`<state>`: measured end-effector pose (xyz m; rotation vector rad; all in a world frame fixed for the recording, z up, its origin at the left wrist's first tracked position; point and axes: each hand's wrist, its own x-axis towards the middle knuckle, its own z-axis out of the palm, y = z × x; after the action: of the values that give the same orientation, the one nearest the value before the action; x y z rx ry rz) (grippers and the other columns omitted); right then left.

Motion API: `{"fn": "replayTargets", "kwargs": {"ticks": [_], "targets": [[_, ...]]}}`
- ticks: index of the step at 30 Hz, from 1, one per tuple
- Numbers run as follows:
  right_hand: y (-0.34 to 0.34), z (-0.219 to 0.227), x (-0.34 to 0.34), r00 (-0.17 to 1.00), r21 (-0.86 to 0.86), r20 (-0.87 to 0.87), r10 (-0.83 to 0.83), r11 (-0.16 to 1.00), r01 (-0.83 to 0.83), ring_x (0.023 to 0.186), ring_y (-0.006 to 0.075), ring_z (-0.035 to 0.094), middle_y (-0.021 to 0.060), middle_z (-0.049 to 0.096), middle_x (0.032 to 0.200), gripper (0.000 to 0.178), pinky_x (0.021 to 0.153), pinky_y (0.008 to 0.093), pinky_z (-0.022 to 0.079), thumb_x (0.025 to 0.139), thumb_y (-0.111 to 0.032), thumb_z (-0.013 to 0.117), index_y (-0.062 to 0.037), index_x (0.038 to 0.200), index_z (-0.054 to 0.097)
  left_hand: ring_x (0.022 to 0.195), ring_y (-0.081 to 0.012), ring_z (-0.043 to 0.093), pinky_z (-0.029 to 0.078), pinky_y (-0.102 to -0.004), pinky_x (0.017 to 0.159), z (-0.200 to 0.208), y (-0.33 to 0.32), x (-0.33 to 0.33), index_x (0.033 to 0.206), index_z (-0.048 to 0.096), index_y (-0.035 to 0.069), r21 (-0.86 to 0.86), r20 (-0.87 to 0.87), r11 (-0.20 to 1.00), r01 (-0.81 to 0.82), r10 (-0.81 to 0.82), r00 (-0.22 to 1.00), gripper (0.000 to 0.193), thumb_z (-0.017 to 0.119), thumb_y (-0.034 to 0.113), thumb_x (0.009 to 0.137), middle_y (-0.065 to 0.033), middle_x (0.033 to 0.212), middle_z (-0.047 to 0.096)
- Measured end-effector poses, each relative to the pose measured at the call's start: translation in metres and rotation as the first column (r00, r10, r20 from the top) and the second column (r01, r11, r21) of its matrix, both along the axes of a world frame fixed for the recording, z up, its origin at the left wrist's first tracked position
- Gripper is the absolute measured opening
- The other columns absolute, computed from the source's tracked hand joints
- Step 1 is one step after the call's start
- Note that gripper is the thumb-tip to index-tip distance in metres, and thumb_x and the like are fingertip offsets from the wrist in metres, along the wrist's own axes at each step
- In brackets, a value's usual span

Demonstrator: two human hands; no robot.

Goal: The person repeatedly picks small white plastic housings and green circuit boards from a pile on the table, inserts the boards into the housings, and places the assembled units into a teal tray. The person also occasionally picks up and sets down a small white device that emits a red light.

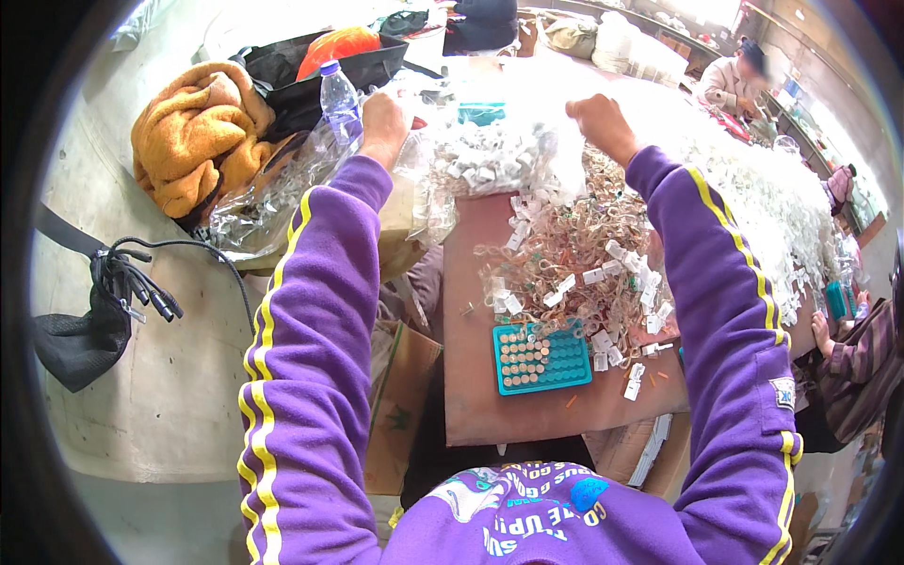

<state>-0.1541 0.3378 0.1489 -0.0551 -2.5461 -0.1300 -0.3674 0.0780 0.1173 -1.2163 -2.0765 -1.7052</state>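
Note:
A clear plastic bag (556,174) of small white plastic pieces (485,155) lies at the far part of the brown tabletop (480,282). My right hand (603,127) is closed at the bag's right edge, its fingers curled on the thin film. My left hand (384,122) is closed at the bag's left side, with crumpled clear film around it and something small and red beside it. Overexposure blurs the film near both hands. Closer to me spreads a pile of tangled beige strands (556,259) with white tag-like pieces (617,254) among them.
A teal tray (576,369) partly filled with round discs sits near the front edge. At left are a water bottle (340,99), an orange-brown cloth (198,132) and a black pouch (85,330). A large whitish heap (753,207) covers the right; a co-worker (730,80) sits beyond.

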Motion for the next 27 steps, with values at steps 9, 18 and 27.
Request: {"fn": "replayTargets", "kwargs": {"ticks": [9,18,27], "targets": [[-0.044,-0.028,0.075,0.921,-0.102,0.328,0.211,0.977,-0.187,0.075,0.0322,0.065,0.0129,0.066,0.083,0.009,0.068,0.0395,0.052,0.085,-0.010,0.059,-0.0081,0.092,0.065,0.060,-0.0127,0.065,0.051,-0.0245,0.052,-0.041,-0.071,0.121,0.129,0.048,0.000,-0.216,0.169,0.976,0.015,0.023,0.985,0.038,0.056,0.009,0.093,-0.0093,0.077,0.067],[-0.108,-0.016,0.193,0.999,-0.244,0.021,0.050,0.969,-0.044,0.075,0.0312,0.064,0.0089,0.067,0.095,0.016,0.065,0.0380,0.051,0.088,-0.016,0.061,-0.0111,0.102,0.067,0.064,-0.0130,0.064,0.050,-0.0265,0.059,-0.088,-0.108,0.190,0.116,0.056,0.003,-0.106,0.266,0.991,-0.078,0.103,0.959,0.028,0.061,0.011,0.090,-0.0089,0.082,0.068],[-0.186,-0.086,0.287,0.985,-0.667,-0.119,-0.122,0.745,0.011,0.082,0.0245,0.067,0.0126,0.069,0.093,0.016,0.072,0.0304,0.052,0.079,-0.001,0.068,-0.0031,0.095,0.070,0.083,-0.0314,0.061,0.050,-0.0406,0.073,-0.142,-0.099,0.223,0.090,0.065,0.005,-0.491,-0.283,0.867,-0.082,-0.070,0.957,0.020,0.073,0.016,0.076,-0.0132,0.095,0.060]]}}
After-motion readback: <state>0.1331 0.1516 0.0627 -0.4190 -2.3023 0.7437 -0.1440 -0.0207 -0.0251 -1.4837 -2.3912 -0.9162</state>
